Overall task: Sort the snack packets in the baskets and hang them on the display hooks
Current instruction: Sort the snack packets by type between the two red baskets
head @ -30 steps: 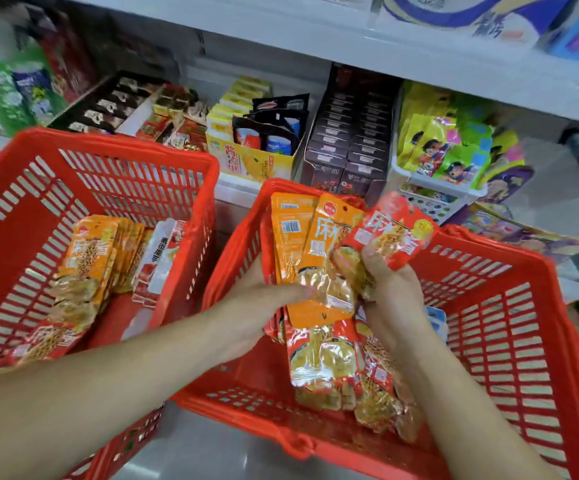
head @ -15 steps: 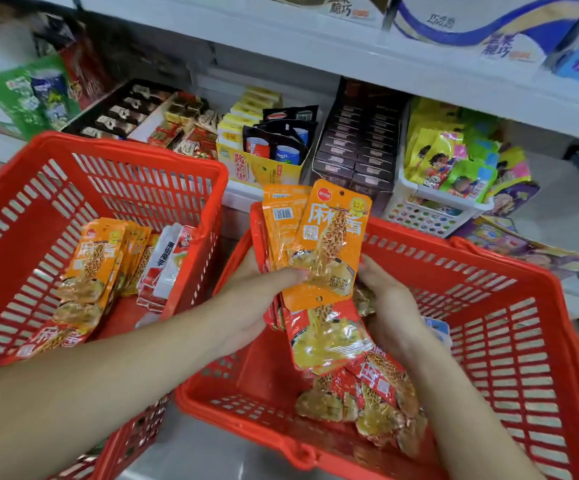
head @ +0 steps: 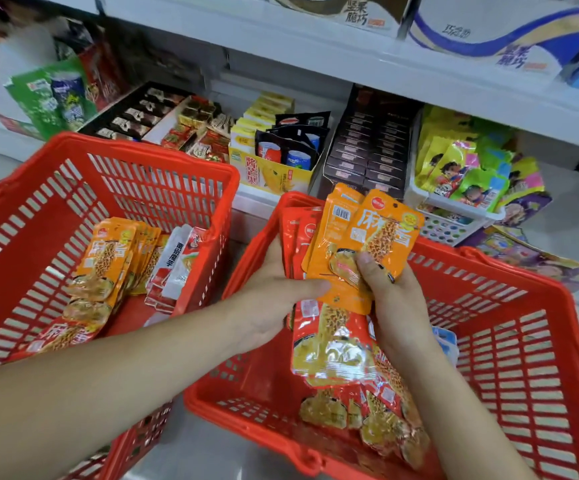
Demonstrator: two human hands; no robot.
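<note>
The background is a white shop shelf (head: 350, 60) full of boxes and bags of sweets, and two red baskets stand before it. In the left basket (head: 115, 147) a row of orange packets (head: 108, 258) leans on edge, with some red and white ones just beside it. The left hand (head: 274, 299) is over the near left corner of the right basket (head: 489, 271). It grips a bundle of red and orange packets (head: 302, 237), held upright: the thumb lies straight across the front and the fingers are curled round the back, mostly hidden. Just to the right, the right hand (head: 392, 299) pinches the front orange packet (head: 385, 230) at its lower part. The thumb presses on the face of it; the other fingers are behind, so I cannot tell how they lie. This packet touches the bundle. Below both hands, loose red packets (head: 367, 410) lie in a heap on the bottom of the right basket.
</note>
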